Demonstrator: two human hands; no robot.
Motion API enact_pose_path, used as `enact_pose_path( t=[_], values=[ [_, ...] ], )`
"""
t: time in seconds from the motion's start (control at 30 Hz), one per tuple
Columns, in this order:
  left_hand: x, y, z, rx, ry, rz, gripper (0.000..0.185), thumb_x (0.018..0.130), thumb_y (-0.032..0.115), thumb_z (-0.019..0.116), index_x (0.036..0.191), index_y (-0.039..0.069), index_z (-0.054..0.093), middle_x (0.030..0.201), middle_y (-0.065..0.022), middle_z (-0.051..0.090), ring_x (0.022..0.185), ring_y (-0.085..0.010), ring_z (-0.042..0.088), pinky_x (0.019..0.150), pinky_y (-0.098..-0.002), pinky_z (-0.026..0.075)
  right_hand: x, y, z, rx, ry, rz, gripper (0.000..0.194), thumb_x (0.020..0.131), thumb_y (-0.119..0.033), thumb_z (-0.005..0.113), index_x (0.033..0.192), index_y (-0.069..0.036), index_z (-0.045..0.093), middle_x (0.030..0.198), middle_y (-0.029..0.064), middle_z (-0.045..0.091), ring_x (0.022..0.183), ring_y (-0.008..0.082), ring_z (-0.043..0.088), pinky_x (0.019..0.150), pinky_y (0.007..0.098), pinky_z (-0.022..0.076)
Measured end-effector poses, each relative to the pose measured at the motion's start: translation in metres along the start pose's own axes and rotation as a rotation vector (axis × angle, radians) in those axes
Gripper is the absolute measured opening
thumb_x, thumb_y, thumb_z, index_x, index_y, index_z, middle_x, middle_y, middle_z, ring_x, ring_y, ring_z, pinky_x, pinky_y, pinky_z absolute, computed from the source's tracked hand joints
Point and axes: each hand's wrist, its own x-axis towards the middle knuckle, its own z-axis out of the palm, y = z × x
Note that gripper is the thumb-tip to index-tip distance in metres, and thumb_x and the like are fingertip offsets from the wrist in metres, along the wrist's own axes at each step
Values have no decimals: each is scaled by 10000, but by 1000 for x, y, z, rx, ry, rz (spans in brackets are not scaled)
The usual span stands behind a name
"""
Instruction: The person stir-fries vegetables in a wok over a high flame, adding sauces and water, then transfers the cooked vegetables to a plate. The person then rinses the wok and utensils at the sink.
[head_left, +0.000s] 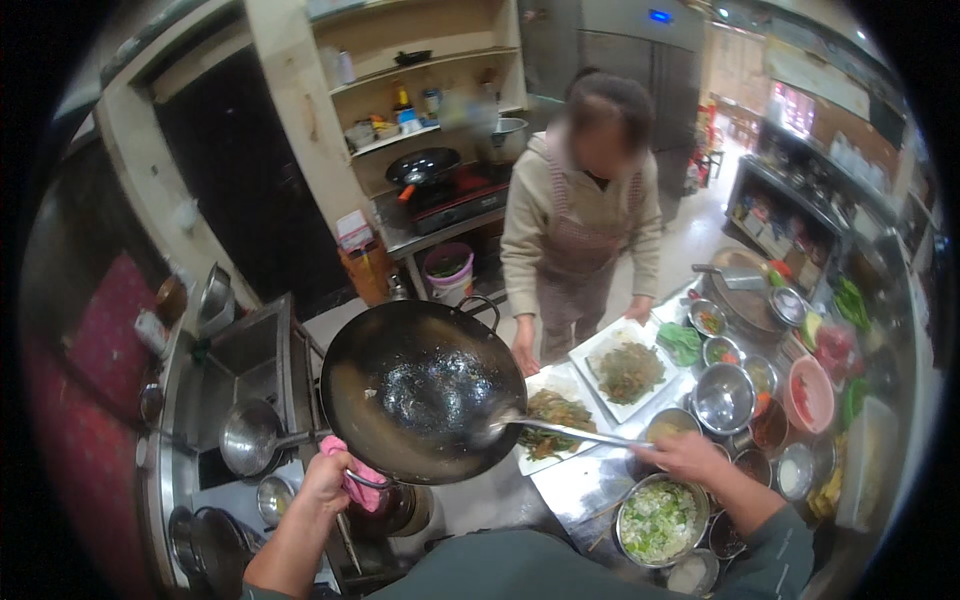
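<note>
Through a pink cloth (365, 489), my left hand (326, 478) grips the loop handle of a large dark wok (427, 352). The wok is held up in front of me, its inside shiny with oil and a few specks. My right hand (686, 456) is closed around the handle of a metal ladle (581, 433), whose blurred head is at the wok's right rim. Beside the wok is a white plate (536, 466) bearing cooked, stir-fried food (559, 431). A second white plate (626, 414) with similar food (626, 373) sits just beyond it.
Across from me a person in an apron (585, 217) has a hand near each plate. Metal bowls (724, 397), a bowl of chopped greens (660, 521) and a cleaver (735, 277) on a round board crowd the right counter. A strainer ladle (251, 435) and sink (240, 360) are left.
</note>
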Motion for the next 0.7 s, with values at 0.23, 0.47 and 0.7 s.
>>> enact_pose_path(
  t=[0.23,0.47,0.7],
  values=[
    [-5,0,-27,-8,41,-46,243,710,-116,506,904,-16,612,875,-107,644,800,-277,681,731,-420,578,102,-37,-19,-38,290,19,674,853,-81,585,1495,-247,464,835,59,546,658,237,640,537,371,524],
    [15,0,-29,-83,31,-36,233,717,-110,497,902,-25,610,877,-133,643,815,-305,685,742,-444,587,57,-42,-22,-31,114,-2,711,835,-60,584,1498,-287,464,857,42,569,624,212,626,496,360,508],
    [44,-4,-37,-56,-10,-13,290,706,-106,492,965,-37,600,911,-162,653,830,-358,696,761,-496,600,-50,-35,-82,-250,125,188,663,800,-124,632,1427,-324,548,764,9,493,589,177,595,470,357,470]
  ],
)
